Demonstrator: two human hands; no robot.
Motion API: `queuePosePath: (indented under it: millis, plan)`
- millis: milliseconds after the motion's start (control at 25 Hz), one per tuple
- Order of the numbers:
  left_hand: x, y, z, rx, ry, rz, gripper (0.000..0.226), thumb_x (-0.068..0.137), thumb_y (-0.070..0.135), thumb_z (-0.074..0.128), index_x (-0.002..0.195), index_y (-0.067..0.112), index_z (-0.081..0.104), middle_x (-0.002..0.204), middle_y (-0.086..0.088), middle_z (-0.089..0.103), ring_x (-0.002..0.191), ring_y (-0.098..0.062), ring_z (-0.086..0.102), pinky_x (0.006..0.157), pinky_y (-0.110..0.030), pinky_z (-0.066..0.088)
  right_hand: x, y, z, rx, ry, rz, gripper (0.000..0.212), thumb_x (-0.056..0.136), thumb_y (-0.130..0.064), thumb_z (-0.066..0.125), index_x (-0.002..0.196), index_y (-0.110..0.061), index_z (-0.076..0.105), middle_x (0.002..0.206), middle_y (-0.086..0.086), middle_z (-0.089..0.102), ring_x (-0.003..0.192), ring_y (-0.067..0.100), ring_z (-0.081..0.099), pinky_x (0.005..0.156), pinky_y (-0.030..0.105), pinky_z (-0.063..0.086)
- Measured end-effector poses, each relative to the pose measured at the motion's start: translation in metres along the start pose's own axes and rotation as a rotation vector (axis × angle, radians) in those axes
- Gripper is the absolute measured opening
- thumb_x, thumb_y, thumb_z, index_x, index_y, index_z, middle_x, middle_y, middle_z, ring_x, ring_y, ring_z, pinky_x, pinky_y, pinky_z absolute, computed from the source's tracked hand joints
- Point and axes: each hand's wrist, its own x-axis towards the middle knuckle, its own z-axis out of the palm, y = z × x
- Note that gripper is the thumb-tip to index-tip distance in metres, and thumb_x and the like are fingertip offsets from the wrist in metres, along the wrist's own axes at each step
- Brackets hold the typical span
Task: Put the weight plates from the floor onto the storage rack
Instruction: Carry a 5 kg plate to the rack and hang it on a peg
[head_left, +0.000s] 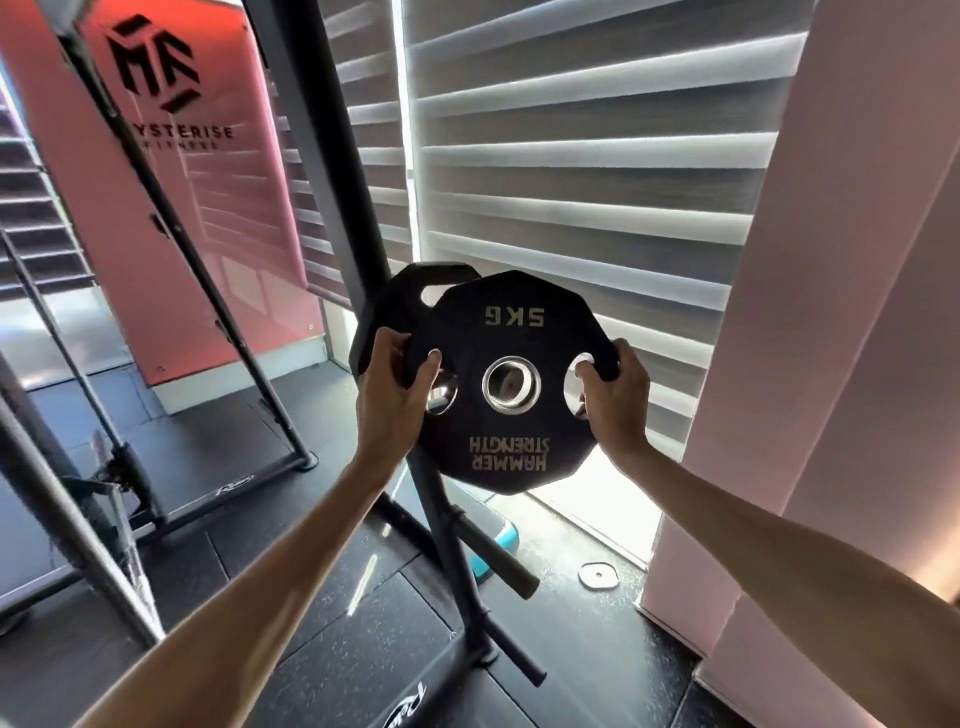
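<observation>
Holding: 5 kg plate (511, 415), upside down, at the storage rack (332, 171), off the floor
Left grip (390, 397): clamped on left handle hole
Right grip (613, 395): clamped on right edge
Behind: second plate (400, 291) already racked

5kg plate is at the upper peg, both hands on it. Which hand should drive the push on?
Probably the left hand: it grips the 5kg plate on the rack post side, beside the plate already hung. The right hand steadies the outer edge.

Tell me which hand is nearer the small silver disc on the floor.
Right. The right hand is above the disc; the left hand is farther left, across the plate.
</observation>
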Motion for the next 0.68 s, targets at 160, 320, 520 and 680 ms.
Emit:
queuePosePath:
  millis: [160, 320, 520, 680]
  plan:
    - [0.002, -0.009, 0.010, 0.004, 0.019, -0.025, 0.029, 0.089, 0.046, 0.066, 0.102, 0.028, 0.048, 0.087, 0.005, 0.070, 0.080, -0.024, 0.072, 0.069, -0.052, 0.059, 0.014, 0.022, 0.009, 0.038, -0.035, 0.020, 0.012, 0.081, -0.020, 0.060, 0.083, -0.011, 0.053, 0.066, 0.011, 0.055, 0.061, 0.037, 0.056, 0.054, 0.042, 0.050]
    - [-0.011, 0.002, 0.014, 0.156, 0.171, 0.054, 0.027, 0.091, 0.035, 0.068, 0.107, 0.022, 0.050, 0.086, 0.015, 0.065, 0.080, -0.015, 0.067, 0.071, -0.045, 0.056, 0.025, 0.034, 0.019, 0.102, -0.118, 0.016, 0.012, 0.087, -0.007, 0.060, 0.083, -0.014, 0.051, 0.063, 0.002, 0.054, 0.050, 0.012, 0.052, 0.048, 0.025, 0.043]
    - [-0.030, 0.013, 0.029, 0.230, 0.289, 0.072, 0.025, 0.092, 0.034, 0.066, 0.108, 0.022, 0.050, 0.085, 0.013, 0.067, 0.076, -0.009, 0.067, 0.069, -0.043, 0.058, 0.037, 0.046, 0.021, 0.210, -0.252, -0.020, 0.011, 0.086, -0.003, 0.057, 0.087, -0.012, 0.050, 0.068, 0.010, 0.056, 0.050, 0.010, 0.052, 0.046, 0.022, 0.044]
    - [-0.038, 0.012, 0.030, 0.411, 0.313, 0.185, 0.027, 0.095, 0.033, 0.063, 0.111, 0.020, 0.046, 0.094, -0.001, 0.070, 0.082, -0.021, 0.069, 0.068, -0.042, 0.058, 0.044, 0.057, 0.042, 0.295, -0.305, 0.026, 0.012, 0.082, -0.005, 0.052, 0.086, -0.015, 0.046, 0.069, 0.001, 0.051, 0.053, 0.012, 0.050, 0.048, 0.027, 0.044]
